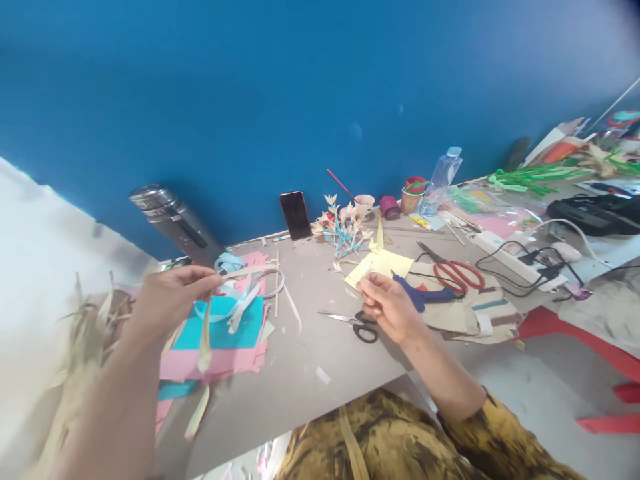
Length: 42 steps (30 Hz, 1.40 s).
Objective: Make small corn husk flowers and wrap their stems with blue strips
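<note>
My left hand (173,297) pinches a pale narrow strip (240,272) at its fingertips, above a pile of pink and blue paper sheets (235,327). Below those fingers is a pale dried husk piece (205,340); whether it hangs from them or lies on the paper, I cannot tell. Loops of pale blue and white ribbon (233,307) are close by. My right hand (390,305) has thumb and forefinger pressed together at the edge of a yellow paper (393,265); what they hold is too small to make out. Black-handled scissors (367,327) lie just left of it.
A blue glue gun (420,293) and red-handled scissors (457,273) rest on cloth at right. Behind are husk flowers on blue stems (343,230), a phone (295,215), a paper cup (364,205) and a plastic bottle (440,183). A steel flask (177,223) stands left; a power strip (517,260) lies right.
</note>
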Each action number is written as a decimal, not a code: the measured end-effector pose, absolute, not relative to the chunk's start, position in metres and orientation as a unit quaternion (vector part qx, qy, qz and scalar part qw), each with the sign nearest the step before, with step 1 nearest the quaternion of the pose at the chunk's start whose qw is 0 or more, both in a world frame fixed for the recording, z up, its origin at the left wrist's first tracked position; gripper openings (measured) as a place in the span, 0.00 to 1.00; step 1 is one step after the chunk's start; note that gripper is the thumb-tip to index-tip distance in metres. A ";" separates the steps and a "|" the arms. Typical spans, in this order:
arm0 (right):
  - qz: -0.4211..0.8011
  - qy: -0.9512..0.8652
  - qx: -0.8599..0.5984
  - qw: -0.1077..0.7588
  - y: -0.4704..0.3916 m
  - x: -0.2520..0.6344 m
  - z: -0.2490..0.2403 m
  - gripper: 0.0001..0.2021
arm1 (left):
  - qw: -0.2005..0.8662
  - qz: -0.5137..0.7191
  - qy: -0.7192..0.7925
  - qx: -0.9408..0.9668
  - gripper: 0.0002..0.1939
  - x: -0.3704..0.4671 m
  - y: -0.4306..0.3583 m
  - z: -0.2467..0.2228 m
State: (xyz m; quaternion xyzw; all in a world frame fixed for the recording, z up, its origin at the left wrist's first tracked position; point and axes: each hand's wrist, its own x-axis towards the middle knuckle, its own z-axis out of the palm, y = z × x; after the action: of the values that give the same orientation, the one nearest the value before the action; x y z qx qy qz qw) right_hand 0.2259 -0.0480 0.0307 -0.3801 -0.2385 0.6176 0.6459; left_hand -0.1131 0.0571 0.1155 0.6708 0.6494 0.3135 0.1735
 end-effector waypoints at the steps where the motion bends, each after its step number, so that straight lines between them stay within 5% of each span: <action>1: 0.609 -0.234 -0.378 0.656 -0.051 0.232 0.032 0.17 | 0.143 0.229 0.676 0.686 0.11 -0.120 0.066 0.112; 4: 0.583 -0.228 -0.351 0.696 -0.065 0.254 0.043 0.14 | -0.083 0.100 0.696 0.706 0.20 -0.135 0.083 0.100; 7: 0.557 -0.247 -0.314 0.728 -0.079 0.273 0.059 0.12 | -0.161 0.088 0.721 0.668 0.24 -0.140 0.087 0.094; 13: 0.577 -0.286 -0.312 0.698 -0.077 0.276 0.059 0.12 | -0.146 0.090 0.661 0.731 0.21 -0.097 0.077 0.086; 18: 0.523 -0.371 -0.456 0.617 -0.050 0.249 0.027 0.11 | 0.013 0.075 0.600 0.797 0.20 -0.040 0.067 0.051; 23: 0.445 -0.500 -0.568 0.479 -0.028 0.216 0.006 0.05 | -0.019 0.070 0.556 0.828 0.10 -0.024 0.071 0.018; 29: 0.311 -0.591 -0.654 0.355 -0.020 0.198 -0.001 0.08 | -0.017 0.094 0.591 0.801 0.09 -0.030 0.075 0.010; 36: 0.265 -0.605 -0.691 0.295 -0.016 0.195 -0.005 0.08 | -0.016 0.116 0.599 0.792 0.10 -0.043 0.078 0.010; 39: 0.257 -0.615 -0.687 0.289 -0.015 0.195 -0.007 0.08 | 0.019 0.224 0.599 0.769 0.09 -0.047 0.079 0.019; 42: 0.250 -0.628 -0.680 0.285 -0.014 0.196 -0.011 0.09 | 0.186 0.413 0.564 0.690 0.05 -0.050 0.074 0.038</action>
State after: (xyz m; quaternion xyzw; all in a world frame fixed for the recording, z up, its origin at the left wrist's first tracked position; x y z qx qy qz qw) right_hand 0.1965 -0.0143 -0.0110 -0.6796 -0.6283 0.2498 0.2846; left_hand -0.0497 0.0735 0.0380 0.6900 0.5643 0.4134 0.1861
